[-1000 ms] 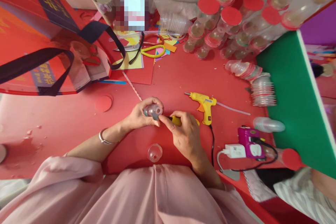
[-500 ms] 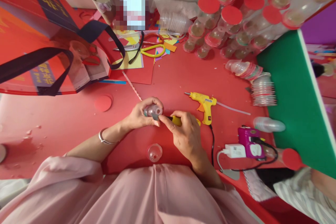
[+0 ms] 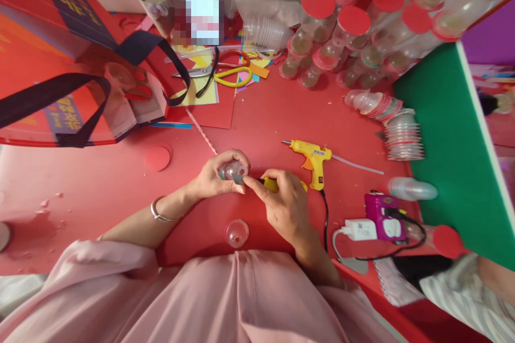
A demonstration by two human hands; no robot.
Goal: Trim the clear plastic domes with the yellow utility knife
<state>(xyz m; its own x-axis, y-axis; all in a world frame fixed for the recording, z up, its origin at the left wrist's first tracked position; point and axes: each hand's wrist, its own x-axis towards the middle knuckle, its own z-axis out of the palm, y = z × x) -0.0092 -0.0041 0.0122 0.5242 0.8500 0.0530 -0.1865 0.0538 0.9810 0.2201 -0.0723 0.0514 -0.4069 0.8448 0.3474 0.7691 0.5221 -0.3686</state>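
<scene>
Left hand [image 3: 219, 176] has its fingers curled around a small clear plastic piece [image 3: 230, 170], rounded, with a little hole in its end, held up above the red table [image 3: 261, 118]. Right hand [image 3: 285, 203] grips a yellow-handled cutter [image 3: 270, 185], grey blade right up at the piece. Clear dome [image 3: 237, 233] sits near the front edge. Pale bucket [image 3: 162, 22] has something purplish in it, can't tell what. Bare tabletop beyond the hands; green panel [image 3: 450, 144] borders the right.

Open run of flat red tabletop [image 3: 257, 118] between thin pink twisted stick [image 3: 202, 133] and yellow plastic glue gun [image 3: 316, 157], stacked clear red-capped plastic cups [image 3: 328, 57] blocking far right
</scene>
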